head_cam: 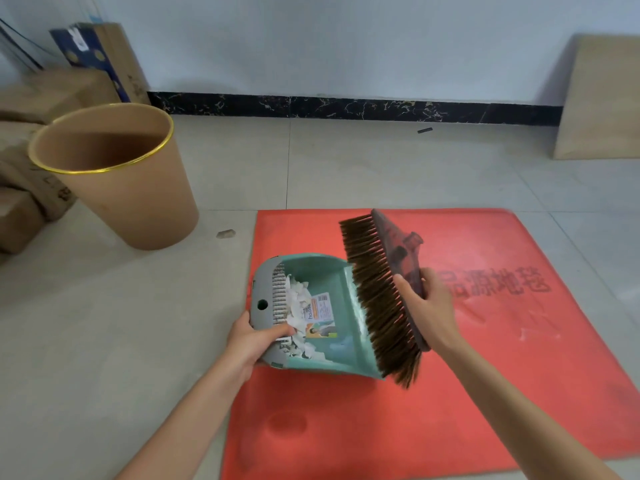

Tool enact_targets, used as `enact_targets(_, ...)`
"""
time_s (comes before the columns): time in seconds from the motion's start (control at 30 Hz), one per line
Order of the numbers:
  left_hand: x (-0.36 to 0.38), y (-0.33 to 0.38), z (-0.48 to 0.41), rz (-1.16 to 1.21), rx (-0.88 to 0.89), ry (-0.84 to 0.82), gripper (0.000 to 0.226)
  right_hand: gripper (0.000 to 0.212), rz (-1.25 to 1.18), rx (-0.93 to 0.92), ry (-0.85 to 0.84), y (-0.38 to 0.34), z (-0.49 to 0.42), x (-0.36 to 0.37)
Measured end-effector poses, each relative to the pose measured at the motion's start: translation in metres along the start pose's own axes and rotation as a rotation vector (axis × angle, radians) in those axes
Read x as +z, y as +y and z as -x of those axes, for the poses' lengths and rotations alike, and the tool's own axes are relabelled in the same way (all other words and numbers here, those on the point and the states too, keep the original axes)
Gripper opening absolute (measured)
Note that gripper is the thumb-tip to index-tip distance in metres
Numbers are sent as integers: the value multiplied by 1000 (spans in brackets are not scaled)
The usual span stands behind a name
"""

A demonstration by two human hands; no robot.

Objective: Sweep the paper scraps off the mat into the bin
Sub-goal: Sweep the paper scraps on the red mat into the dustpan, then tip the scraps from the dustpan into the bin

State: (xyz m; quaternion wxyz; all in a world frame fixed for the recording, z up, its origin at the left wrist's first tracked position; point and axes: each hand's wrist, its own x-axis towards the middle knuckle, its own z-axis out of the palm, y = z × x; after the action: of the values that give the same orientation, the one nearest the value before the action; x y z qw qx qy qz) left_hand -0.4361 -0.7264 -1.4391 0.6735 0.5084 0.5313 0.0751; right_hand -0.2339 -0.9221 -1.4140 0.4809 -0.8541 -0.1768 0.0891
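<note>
My left hand (254, 342) grips the grey back edge of a teal dustpan (332, 271), which is tilted up over the left edge of the red mat (485, 393). White paper scraps (298, 303) lie heaped inside the pan against its comb. My right hand (427, 304) holds a red brush head (398, 251) with brown bristles (377, 299) pressed against the pan's open mouth. The brown bin (135, 188) with a gold rim stands on the floor to the far left, apart from the pan. I see no loose scraps on the mat.
Cardboard boxes (31, 202) are stacked behind and left of the bin. A small brown scrap (225, 233) lies on the tiled floor between bin and mat. A wooden board (602, 98) leans on the wall at right. A dark small object (425, 130) lies near the skirting.
</note>
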Motion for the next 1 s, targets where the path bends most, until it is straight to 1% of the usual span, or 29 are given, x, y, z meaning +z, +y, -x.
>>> enact_targets(0.07, 3, 9, 4, 51, 23, -1, 76, 29, 174, -79, 16, -3, -4, -3)
enact_targets(0.1, 4, 16, 5, 54, 57, 3, 71, 30, 235, -105, 25, -8, -6, -6)
enact_targets(0.17, 8, 39, 9, 48, 122, 18, 58, 29, 265, -131, 50, -24, -15, -14)
enact_targets(0.23, 10, 68, 10, 43, 157, 17, 55, 28, 193, -156, 64, -45, -29, -22)
enact_targets(0.33, 10, 108, 16, 48, 189, -36, 57, 29, 131, -224, 47, -80, -50, -37)
enact_targets(0.47, 5, 154, 35, 72, 235, -79, 45, 31, 72, -295, 33, -121, -75, -57)
enact_targets(0.53, -1, 175, 44, 80, 245, -74, 43, 32, 32, -311, 16, -140, -83, -63)
enact_targets(0.63, -14, 203, 57, 111, 268, -60, 43, 33, 37, -353, 34, -171, -91, -68)
enact_targets(0.8, -29, 239, 75, 151, 296, -28, 46, 32, 14, -397, 4, -219, -99, -71)
enact_targets(1.0, -40, 263, 89, 194, 305, -9, 42, 32, 22, -426, -10, -252, -103, -74)
